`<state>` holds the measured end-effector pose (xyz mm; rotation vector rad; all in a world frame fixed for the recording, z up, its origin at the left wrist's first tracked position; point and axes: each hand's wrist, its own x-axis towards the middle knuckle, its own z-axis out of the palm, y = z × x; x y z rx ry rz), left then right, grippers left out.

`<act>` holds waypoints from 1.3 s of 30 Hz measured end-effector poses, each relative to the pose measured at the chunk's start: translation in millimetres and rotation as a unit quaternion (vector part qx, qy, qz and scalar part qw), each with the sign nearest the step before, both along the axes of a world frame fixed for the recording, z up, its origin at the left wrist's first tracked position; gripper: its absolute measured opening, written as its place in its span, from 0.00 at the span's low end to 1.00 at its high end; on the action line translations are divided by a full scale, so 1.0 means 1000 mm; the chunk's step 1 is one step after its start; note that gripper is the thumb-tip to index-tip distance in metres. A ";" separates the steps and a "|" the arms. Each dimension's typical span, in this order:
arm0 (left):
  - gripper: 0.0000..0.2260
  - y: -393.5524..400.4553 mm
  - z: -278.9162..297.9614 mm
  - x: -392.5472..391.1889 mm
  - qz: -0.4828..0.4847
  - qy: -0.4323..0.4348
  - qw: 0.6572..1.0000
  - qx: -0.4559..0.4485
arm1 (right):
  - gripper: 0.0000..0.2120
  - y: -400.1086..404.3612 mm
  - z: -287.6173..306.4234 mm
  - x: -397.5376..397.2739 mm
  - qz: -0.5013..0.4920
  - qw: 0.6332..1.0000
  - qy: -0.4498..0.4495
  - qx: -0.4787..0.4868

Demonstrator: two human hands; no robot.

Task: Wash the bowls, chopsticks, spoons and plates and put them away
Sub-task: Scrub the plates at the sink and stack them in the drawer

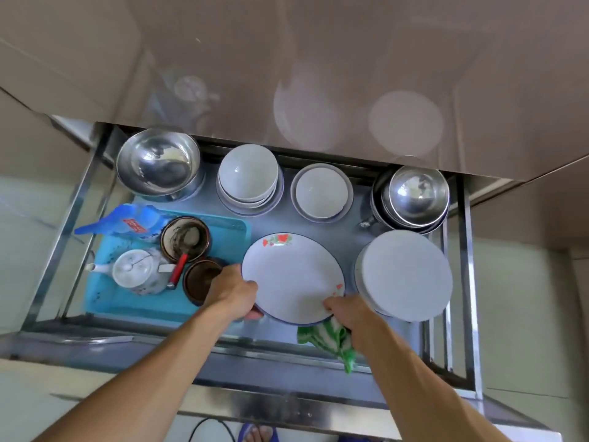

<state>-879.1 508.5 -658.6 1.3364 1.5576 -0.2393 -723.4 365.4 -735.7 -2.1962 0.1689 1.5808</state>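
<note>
Both hands grip a white flowered plate (291,277) over an open steel drawer (468,282): the left hand (231,293) curls round its left rim, while the right hand (345,312) pinches the near rim and clutches a green-striped cloth (331,341). Stacked plates (404,275) lie just right; white bowls (248,178) sit behind.

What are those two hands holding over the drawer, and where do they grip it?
Both hold the flowered plate by its rim: the left hand at its left edge, the right hand at its near right edge. The right hand also grips a green striped cloth.
</note>
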 end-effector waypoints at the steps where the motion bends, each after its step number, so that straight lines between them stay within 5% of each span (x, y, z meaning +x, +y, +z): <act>1: 0.13 0.001 -0.008 0.005 0.001 0.019 1.000 0.009 | 0.26 0.001 -0.010 0.002 -0.002 1.000 -0.003 0.000; 6: 0.12 -0.007 -0.025 0.029 -0.048 0.083 0.995 0.020 | 0.18 0.006 -0.009 0.005 -0.003 0.999 -0.030 -0.026; 14: 0.17 -0.021 -0.056 0.032 -0.034 0.063 0.997 -0.015 | 0.18 0.003 -0.015 0.003 -0.011 0.997 -0.069 -0.025; 28: 0.25 -0.025 -0.093 0.023 -0.005 0.049 0.998 -0.047 | 0.14 0.006 -0.022 -0.001 0.184 0.977 -0.073 -0.074; 32: 0.26 -0.027 -0.080 0.020 -0.065 0.085 0.994 -0.038 | 0.07 -0.003 -0.003 -0.004 0.219 0.967 -0.110 -0.076; 39: 0.16 -0.052 -0.010 0.015 -0.240 0.100 0.964 0.051 | 0.17 -0.025 0.066 -0.018 0.249 0.954 -0.168 0.003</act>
